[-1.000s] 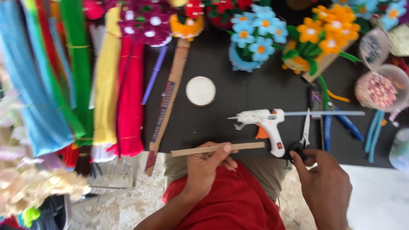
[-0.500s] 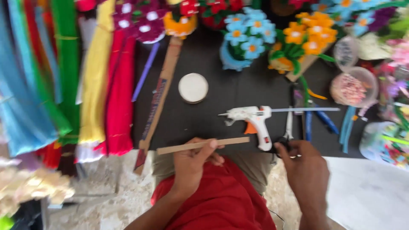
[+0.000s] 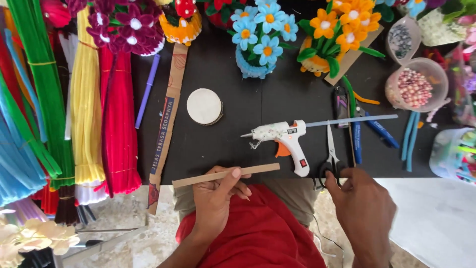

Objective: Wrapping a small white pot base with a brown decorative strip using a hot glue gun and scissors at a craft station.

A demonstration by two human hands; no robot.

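Matt brown cardboard strip (image 3: 225, 175) in the left hand (image 3: 216, 198). Shiny metal scissors (image 3: 330, 154) with black plastic handles under the right hand (image 3: 363, 208). Smooth white plastic glue gun (image 3: 285, 139) between. Fuzzy soft craft stems (image 3: 84, 99) far left. Matt black table (image 3: 238, 94).

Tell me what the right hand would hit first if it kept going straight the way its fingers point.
The right hand points up and slightly left, its fingers at the handles of the scissors. So the scissors come first; it may touch them already. Further on lies the glue stick of the white glue gun.
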